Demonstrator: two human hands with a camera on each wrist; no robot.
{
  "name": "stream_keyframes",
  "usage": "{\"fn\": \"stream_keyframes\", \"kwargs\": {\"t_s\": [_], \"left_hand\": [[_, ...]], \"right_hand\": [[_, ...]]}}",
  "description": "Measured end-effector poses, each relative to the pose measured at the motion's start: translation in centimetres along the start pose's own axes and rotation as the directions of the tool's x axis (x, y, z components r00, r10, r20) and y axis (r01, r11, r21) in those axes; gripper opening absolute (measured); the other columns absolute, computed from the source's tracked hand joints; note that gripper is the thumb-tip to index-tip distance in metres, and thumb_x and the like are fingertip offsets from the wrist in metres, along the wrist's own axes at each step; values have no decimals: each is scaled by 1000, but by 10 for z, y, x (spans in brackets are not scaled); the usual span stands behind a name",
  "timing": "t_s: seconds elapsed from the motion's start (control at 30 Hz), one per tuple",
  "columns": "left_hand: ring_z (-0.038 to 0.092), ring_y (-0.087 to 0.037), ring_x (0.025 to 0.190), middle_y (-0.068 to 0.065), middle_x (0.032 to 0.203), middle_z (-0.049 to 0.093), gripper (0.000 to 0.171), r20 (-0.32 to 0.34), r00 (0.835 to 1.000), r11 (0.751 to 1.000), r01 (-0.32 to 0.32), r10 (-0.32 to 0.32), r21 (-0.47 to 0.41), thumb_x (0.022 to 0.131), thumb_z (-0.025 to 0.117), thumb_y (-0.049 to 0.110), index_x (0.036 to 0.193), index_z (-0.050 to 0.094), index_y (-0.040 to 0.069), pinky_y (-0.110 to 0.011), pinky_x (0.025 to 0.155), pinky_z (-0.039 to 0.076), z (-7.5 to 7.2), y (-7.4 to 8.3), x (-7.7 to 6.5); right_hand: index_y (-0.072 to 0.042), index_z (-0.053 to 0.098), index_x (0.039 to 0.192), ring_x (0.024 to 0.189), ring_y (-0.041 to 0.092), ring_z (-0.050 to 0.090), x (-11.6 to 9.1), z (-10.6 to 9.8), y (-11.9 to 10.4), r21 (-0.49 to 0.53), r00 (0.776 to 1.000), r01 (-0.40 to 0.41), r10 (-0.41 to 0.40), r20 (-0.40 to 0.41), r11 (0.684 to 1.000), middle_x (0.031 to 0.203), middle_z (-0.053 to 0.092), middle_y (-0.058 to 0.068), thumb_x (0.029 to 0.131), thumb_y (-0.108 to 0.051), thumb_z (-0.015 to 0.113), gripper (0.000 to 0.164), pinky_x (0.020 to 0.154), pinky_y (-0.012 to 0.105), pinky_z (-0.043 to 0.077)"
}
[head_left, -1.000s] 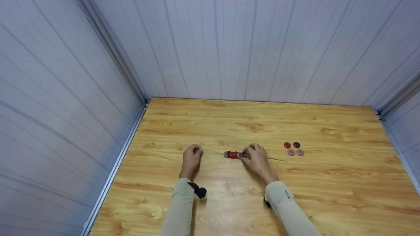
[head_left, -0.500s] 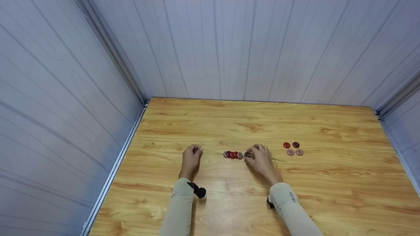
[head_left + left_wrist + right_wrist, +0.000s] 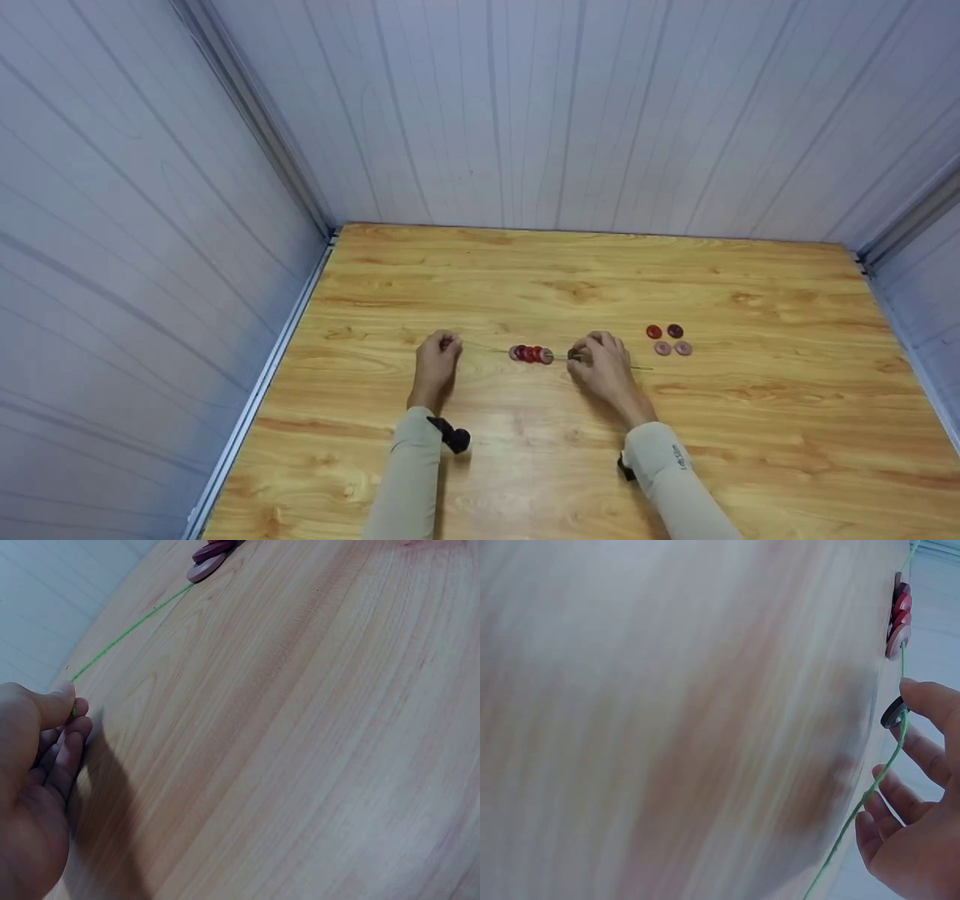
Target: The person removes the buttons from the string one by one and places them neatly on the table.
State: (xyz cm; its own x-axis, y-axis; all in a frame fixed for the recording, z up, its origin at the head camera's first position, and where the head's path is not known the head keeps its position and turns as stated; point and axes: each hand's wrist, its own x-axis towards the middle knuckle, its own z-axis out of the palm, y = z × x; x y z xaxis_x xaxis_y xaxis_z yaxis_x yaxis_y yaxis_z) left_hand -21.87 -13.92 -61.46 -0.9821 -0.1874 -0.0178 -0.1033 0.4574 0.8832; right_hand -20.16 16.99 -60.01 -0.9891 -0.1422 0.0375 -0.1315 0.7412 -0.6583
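My left hand [image 3: 435,371] pinches one end of a thin green string [image 3: 124,639] between thumb and forefinger. The string runs rightward through a row of overlapping buttons [image 3: 531,354], pink, dark red and red, lying on the table. To the right of that row, my right hand [image 3: 609,371] pinches a dark button [image 3: 891,714] between thumb and forefinger. This button is on the string too, with a gap between it and the row. In the right wrist view, the string's other stretch hangs past the curled lower fingers.
Beyond my right hand lie loose buttons: a red button [image 3: 654,331], a dark maroon button [image 3: 675,330], a pink button [image 3: 662,348] and another pink button [image 3: 683,348]. The wooden table [image 3: 480,285] meets pale panel walls [image 3: 480,112] at its back and sides.
My right hand has drawn the dark button rightward along the string, away from the row, so the gap has widened. The left hand has stayed in place, holding the string.
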Motion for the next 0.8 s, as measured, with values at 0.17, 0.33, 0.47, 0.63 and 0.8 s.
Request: {"fn": "stream_keyframes", "kwargs": {"t_s": [0.17, 0.33, 0.47, 0.63, 0.8], "left_hand": [[59, -19, 85, -9, 92, 65, 11, 3, 1000, 1000, -16, 16, 8, 94, 61, 12, 97, 65, 2, -32, 77, 49, 0, -1, 0], [59, -18, 86, -9, 92, 64, 10, 19, 1000, 1000, -1, 1, 1, 95, 59, 12, 97, 64, 3, -32, 77, 49, 0, -2, 0], [58, -18, 85, -8, 91, 64, 10, 19, 1000, 1000, -4, 4, 2, 95, 59, 12, 96, 64, 3, -31, 76, 49, 0, -3, 1], [58, -18, 84, -8, 90, 64, 10, 7, 1000, 1000, -11, 11, -6, 94, 60, 12, 96, 64, 3, -31, 76, 48, 1, -5, 1], [58, -18, 85, -9, 92, 64, 9, 10, 1000, 1000, -6, 6, -7, 94, 60, 12, 96, 64, 3, -31, 77, 49, 1, -5, 1]], "right_hand": [[-13, 66, 106, 125, 37, 36, -3, -3, 5, 16, 1000, -8, 8, 1, 1000, 129, 49, 15, 87, -23, 70, 22, 106, 55, 22], [-13, 65, 107, 127, 37, 35, -6, -5, 9, 28, 1000, -16, 16, 2, 999, 131, 48, 15, 88, -25, 69, 23, 108, 56, 20], [-13, 65, 107, 127, 38, 34, -8, -8, 12, 28, 1000, -20, 20, -3, 999, 131, 48, 16, 88, -25, 69, 23, 108, 56, 20], [-12, 65, 109, 128, 37, 33, -10, -11, 16, 41, 1000, -28, 28, -1, 999, 131, 47, 16, 89, -26, 68, 25, 108, 55, 19], [-11, 64, 109, 126, 37, 35, -13, -15, 19, 48, 999, -35, 35, -15, 998, 130, 47, 17, 88, -24, 69, 25, 106, 56, 21]]}}
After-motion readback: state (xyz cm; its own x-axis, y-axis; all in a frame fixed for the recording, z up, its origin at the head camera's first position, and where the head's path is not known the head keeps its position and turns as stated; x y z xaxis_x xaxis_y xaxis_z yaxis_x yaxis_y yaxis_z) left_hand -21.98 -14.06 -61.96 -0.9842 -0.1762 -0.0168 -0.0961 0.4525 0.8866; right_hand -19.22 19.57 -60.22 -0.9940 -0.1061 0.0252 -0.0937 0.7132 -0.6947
